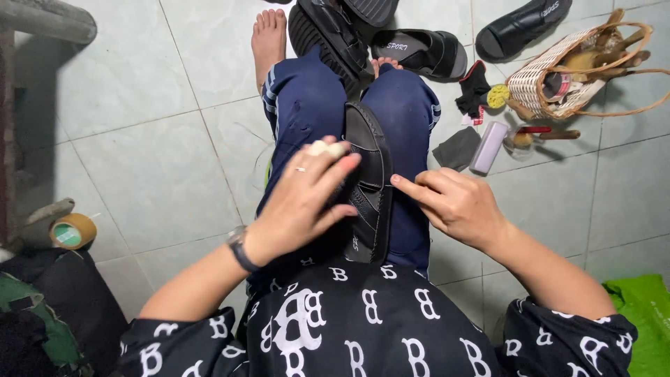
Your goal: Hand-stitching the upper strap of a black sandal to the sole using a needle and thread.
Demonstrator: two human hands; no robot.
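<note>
Left hand (307, 199) gripping pale sponge (326, 148) against black shoe (368, 183) on lap, right hand (450, 202) loosely curled, fingertip touching shoe, wicker basket (534, 80) far right holding brushes (600, 56).

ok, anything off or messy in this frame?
Nothing damaged or spilled. Only clutter: a dark cloth, yellow sponge and grey block lie loose on the tiles beside the basket. The shoe rests on the lap between both hands.
</note>
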